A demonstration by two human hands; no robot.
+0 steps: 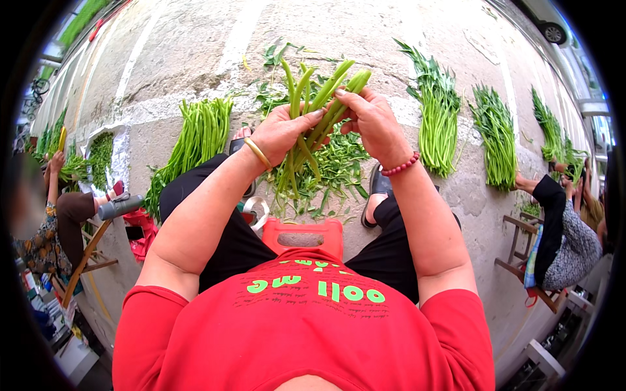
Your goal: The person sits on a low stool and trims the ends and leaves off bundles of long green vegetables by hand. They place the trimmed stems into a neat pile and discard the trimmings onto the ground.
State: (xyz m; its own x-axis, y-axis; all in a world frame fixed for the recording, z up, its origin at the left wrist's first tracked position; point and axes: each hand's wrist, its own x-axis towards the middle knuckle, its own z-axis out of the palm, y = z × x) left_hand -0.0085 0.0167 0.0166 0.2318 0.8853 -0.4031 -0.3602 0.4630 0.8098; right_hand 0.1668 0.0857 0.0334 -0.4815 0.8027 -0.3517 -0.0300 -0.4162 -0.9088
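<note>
Several green stems of a leafy vegetable, which look like water spinach (324, 97), are held up in front of me. My left hand (278, 133) is closed around their middle, and the lower ends hang beneath it. The thumb and fingers of my right hand (375, 119) pinch the thicker stems at the upper right. Below both hands, a loose heap of torn leaves and stem pieces (340, 159) covers the ground between my feet. Beside my left leg lies a bundle of stems (205, 129). A leafy bundle (436, 129) is off to my right.
I sit over a red plastic stool (303, 227). More bundles (498, 139) lie farther right, near a seated person (567, 244). On the left are another seated person (73, 225), a grey bottle (121, 207), a wooden stool (88, 259) and a bag of leaves (101, 159).
</note>
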